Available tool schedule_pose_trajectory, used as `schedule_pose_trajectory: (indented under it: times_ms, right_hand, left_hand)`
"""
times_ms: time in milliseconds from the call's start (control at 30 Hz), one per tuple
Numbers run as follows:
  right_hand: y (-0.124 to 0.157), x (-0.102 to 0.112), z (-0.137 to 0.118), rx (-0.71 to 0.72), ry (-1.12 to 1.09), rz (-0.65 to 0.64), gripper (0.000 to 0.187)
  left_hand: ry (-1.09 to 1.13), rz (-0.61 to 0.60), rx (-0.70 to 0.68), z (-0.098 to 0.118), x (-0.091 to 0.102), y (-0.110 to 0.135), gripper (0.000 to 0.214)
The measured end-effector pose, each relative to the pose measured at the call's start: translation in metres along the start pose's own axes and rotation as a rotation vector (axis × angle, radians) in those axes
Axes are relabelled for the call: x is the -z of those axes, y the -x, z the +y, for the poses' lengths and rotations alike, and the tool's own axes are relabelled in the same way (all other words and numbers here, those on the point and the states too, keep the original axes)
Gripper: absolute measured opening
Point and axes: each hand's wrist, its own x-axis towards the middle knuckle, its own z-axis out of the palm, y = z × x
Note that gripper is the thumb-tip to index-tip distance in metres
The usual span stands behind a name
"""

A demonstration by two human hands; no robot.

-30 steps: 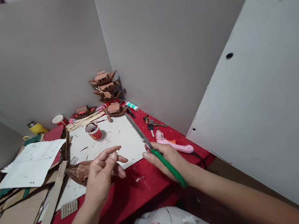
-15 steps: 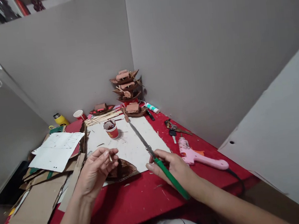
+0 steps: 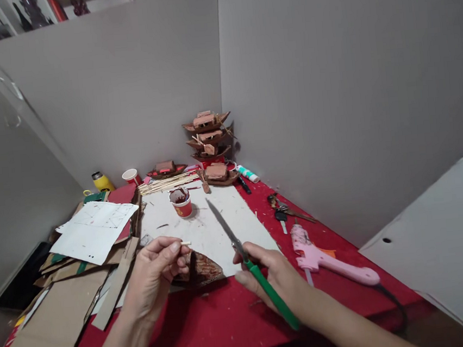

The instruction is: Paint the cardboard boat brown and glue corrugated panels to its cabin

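Observation:
Between thumb and fingertips, my left hand (image 3: 158, 268) pinches a short pale wooden stick (image 3: 186, 243). Just beneath it a brown model boat hull (image 3: 205, 267) lies on the white sheet's front edge, partly hidden by my fingers. My right hand (image 3: 271, 273) is wrapped round the green handle of a pair of scissors (image 3: 229, 233). Their blades look closed and point away from me, apart from the stick. Behind my hands a red paper cup (image 3: 182, 206) with dark brown paint inside stands on the white sheet (image 3: 204, 225).
A pink glue gun (image 3: 330, 259) lies at the right with keys (image 3: 280, 218) behind it. Several finished model boats (image 3: 209, 137) are stacked in the corner, near thin sticks (image 3: 169, 183). Cardboard pieces (image 3: 65, 320) and a drawn-on paper (image 3: 97, 227) cover the left side.
The view has shifted, moving the scene rightward. In my left fingers the short stick has turned from upright to roughly level, pointing right. The scissors stay in my right hand.

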Motion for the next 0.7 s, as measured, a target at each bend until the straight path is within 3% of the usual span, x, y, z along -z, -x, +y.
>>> schedule_pose_trajectory:
  times_ms: [367, 700]
  right_hand:
    - [0.008, 0.004, -0.01, 0.068, 0.166, -0.079, 0.035]
    - [0.015, 0.006, -0.011, 0.095, 0.089, -0.093, 0.043]
  left_hand:
    - [0.149, 0.021, -0.077, -0.013, -0.047, 0.012, 0.022]
    - [0.067, -0.011, -0.131, -0.027, -0.053, 0.019, 0.017]
